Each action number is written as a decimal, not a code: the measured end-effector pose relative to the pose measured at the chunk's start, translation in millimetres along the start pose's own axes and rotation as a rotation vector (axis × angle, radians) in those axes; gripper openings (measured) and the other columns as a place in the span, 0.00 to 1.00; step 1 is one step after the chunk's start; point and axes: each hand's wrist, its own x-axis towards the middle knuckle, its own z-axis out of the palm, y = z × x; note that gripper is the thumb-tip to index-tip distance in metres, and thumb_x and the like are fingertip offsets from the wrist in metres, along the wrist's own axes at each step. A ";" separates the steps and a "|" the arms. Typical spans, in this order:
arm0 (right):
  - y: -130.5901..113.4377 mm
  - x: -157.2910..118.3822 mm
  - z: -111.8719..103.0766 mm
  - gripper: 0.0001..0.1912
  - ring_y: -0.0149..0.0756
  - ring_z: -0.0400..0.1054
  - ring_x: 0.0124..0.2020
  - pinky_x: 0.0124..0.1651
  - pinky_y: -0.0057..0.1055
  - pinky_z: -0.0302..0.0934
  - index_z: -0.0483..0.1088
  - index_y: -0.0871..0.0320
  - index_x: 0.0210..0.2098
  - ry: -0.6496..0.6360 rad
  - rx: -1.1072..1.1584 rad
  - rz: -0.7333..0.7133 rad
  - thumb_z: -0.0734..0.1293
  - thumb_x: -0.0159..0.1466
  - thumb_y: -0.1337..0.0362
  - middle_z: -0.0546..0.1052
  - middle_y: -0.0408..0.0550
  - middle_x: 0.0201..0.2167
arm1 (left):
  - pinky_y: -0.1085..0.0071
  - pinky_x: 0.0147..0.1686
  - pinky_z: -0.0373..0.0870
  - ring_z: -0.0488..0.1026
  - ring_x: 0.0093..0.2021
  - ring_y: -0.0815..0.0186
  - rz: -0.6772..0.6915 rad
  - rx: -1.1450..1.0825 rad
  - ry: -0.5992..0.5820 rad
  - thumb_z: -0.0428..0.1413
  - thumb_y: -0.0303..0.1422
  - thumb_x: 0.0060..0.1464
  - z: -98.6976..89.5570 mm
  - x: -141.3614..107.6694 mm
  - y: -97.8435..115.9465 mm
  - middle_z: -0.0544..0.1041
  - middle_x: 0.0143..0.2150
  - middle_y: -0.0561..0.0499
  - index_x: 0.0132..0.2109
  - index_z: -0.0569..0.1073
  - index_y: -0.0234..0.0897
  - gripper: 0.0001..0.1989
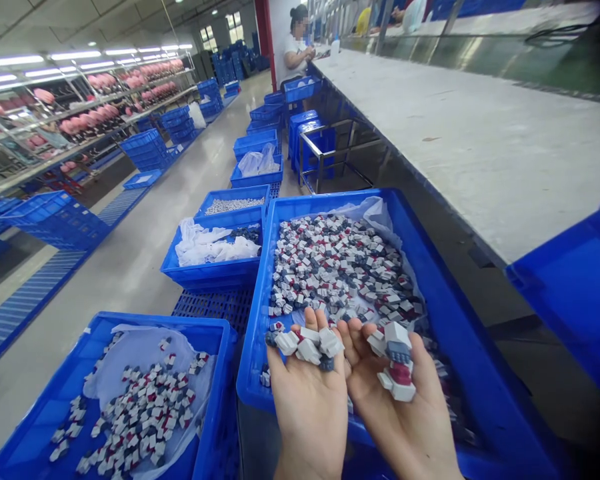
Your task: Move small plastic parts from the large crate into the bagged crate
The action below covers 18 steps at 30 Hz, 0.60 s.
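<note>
My left hand [307, 393] is palm up with fingers curled a little, cupping several small white, red and dark grey block-shaped parts [309, 348]. Beside it my right hand [400, 407], also palm up, holds more such parts [399, 363], a white-topped one standing between thumb and fingers. Both hands are above the near part of a large blue crate [255, 320]. Loose parts of the same kind [340, 260] fill that crate over a clear plastic liner. The hands hide some of its near contents.
A second blue crate [220, 353] with similar parts stands at lower left. Smaller blue bins [210, 273] line up beyond. A long white table [460, 113] runs along the right, with a blue bin [575, 287] near its edge. A person [295, 53] is at its far end.
</note>
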 end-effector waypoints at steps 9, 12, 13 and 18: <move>9.9 -7.7 -17.7 0.16 0.39 0.68 0.40 0.47 0.36 0.61 0.70 0.57 0.36 0.020 -0.480 -0.357 0.64 0.54 0.52 0.73 0.48 0.37 | 0.62 0.50 0.64 0.64 0.53 0.58 0.019 0.198 0.000 0.43 0.39 0.55 -1.5 4.6 0.0 0.70 0.50 0.41 0.31 0.72 0.32 0.18; 9.9 -8.0 -18.5 0.13 0.41 0.66 0.43 0.48 0.40 0.59 0.68 0.56 0.36 -0.018 -0.619 -0.572 0.62 0.57 0.55 0.71 0.49 0.40 | 0.62 0.51 0.62 0.65 0.51 0.61 0.015 0.379 -0.042 0.38 0.41 0.56 -5.6 4.5 -3.8 0.72 0.47 0.44 0.31 0.73 0.36 0.22; 8.6 -6.7 -17.0 0.12 0.42 0.64 0.45 0.49 0.40 0.58 0.68 0.56 0.35 -0.050 -0.676 -0.670 0.62 0.57 0.56 0.71 0.49 0.40 | 0.60 0.51 0.62 0.66 0.51 0.61 0.023 0.439 -0.054 0.37 0.42 0.56 -7.3 4.0 -6.1 0.73 0.46 0.44 0.31 0.73 0.38 0.22; -0.9 4.9 -2.0 0.10 0.36 0.66 0.32 0.37 0.36 0.63 0.67 0.55 0.33 -0.182 -0.773 -0.886 0.63 0.56 0.56 0.69 0.46 0.32 | 0.55 0.53 0.58 0.57 0.58 0.62 0.113 0.639 -0.091 0.41 0.32 0.54 -13.3 -0.9 -19.8 0.74 0.44 0.47 0.31 0.74 0.42 0.17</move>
